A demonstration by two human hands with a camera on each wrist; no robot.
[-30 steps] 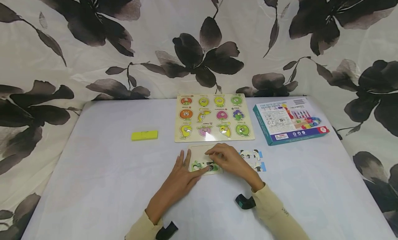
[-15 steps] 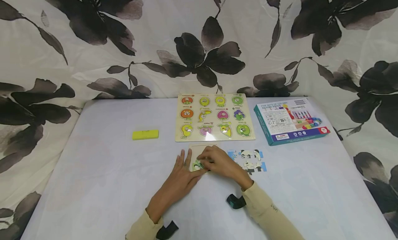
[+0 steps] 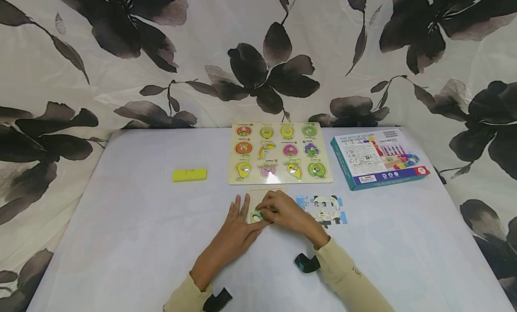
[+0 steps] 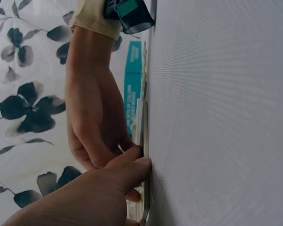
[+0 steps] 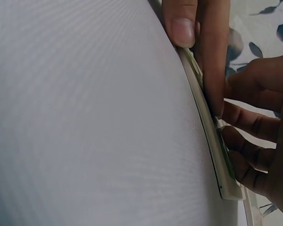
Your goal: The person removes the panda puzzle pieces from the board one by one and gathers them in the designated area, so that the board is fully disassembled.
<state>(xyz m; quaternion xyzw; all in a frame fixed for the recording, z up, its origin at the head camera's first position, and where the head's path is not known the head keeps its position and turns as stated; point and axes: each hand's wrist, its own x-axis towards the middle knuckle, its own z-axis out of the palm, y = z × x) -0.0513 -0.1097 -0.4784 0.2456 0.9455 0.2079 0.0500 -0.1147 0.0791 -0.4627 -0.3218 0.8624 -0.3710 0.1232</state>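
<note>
A small wooden puzzle tray [image 3: 254,195] lies on the table, with green-printed puzzle pieces [image 3: 256,217] along its near side. My left hand [image 3: 232,233] rests at its left edge, fingers spread and straight, the thumb stretched across the near edge. My right hand [image 3: 288,213] is over the tray, curled fingertips pinched at a green puzzle piece, which they largely hide. The left wrist view shows the right hand [image 4: 92,113] bent down to the tray beside the left thumb. From the right wrist, the tray's edge [image 5: 205,120] is seen side-on with fingers on top.
Loose panda puzzle pieces [image 3: 323,208] lie right of the tray. Behind it is a fruit-and-vegetable board [image 3: 280,139]. A boxed set [image 3: 379,157] sits back right, a yellow block [image 3: 190,175] back left. A floral cloth [image 3: 250,69] hangs behind.
My right hand has shifted left over the tray and down to the green pieces, uncovering more panda pieces; it has stayed there since half a second ago. The left hand has held its place.
</note>
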